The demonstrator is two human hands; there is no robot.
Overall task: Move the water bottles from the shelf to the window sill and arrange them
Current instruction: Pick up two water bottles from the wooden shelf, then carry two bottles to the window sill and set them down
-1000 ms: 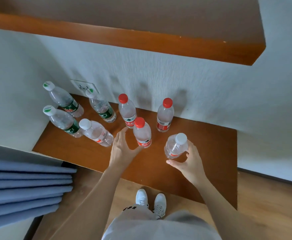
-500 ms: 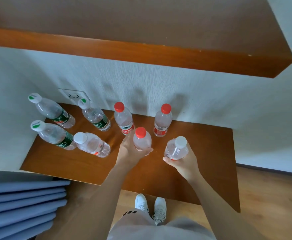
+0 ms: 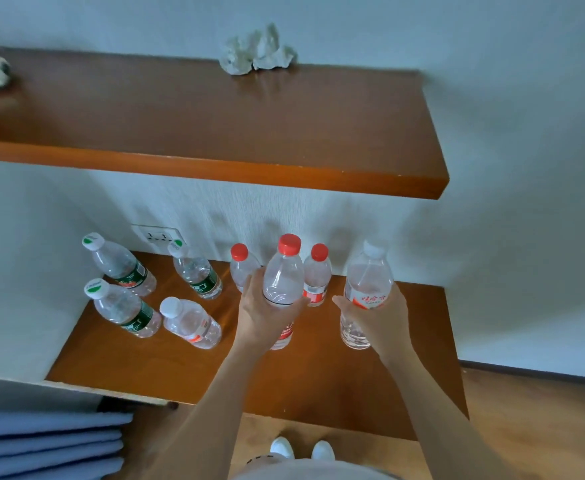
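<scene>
My left hand point(image 3: 260, 317) grips a red-capped water bottle point(image 3: 284, 275) and holds it lifted above the lower wooden shelf point(image 3: 319, 379). My right hand point(image 3: 377, 320) grips a white-capped water bottle point(image 3: 369, 278), also raised off the shelf. Two more red-capped bottles point(image 3: 317, 273) stand behind at the wall. Three green-labelled bottles point(image 3: 121, 265) and one white-capped, red-labelled bottle point(image 3: 189, 322) stand at the shelf's left.
An upper wooden shelf point(image 3: 215, 133) juts out above the bottles, with a crumpled white lump point(image 3: 256, 51) at its back. A wall socket point(image 3: 157, 233) sits behind the bottles. Folded blue fabric point(image 3: 45, 441) lies at lower left. Wooden floor and my white shoes point(image 3: 301, 448) are below.
Both hands closed on their bottles and lifted them off the lower shelf. The view tilted up, revealing the top of the upper shelf.
</scene>
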